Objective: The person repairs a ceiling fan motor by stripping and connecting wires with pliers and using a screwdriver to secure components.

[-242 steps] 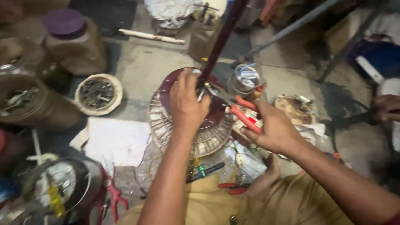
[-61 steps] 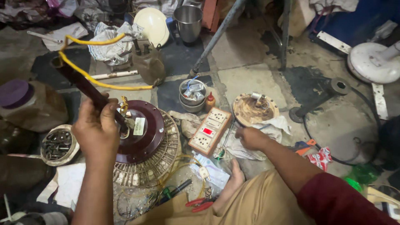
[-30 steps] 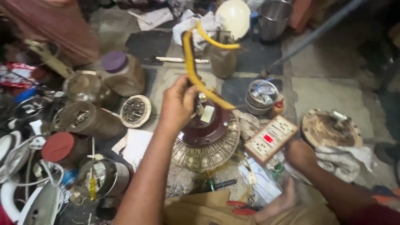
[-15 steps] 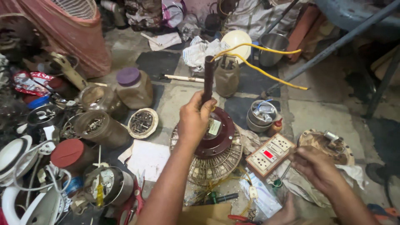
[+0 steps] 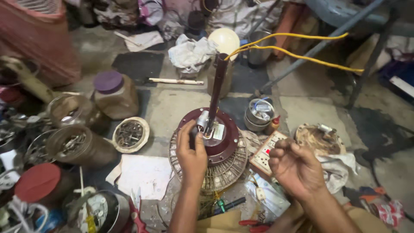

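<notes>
A left hand (image 5: 192,152) steadies the maroon ceiling-fan motor (image 5: 210,149) at its rod base; at three o'clock, the right hand (image 5: 296,167), loosely curled and empty, should brace the housing.

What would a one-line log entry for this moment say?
left hand: on fan motor at rod base | right hand: loosely curled, above switchboard, apparently empty | yellow wires: out of rod top

Repair workshop, floor-level. Evidence: opened ceiling-fan motor (image 5: 210,149) at centre; jars of screws and scrap metal (image 5: 77,144) at left; switchboard (image 5: 268,149), pliers (image 5: 252,224) at bottom, yellow wires (image 5: 302,56) at upper right; stained concrete floor (image 5: 172,105).
</notes>
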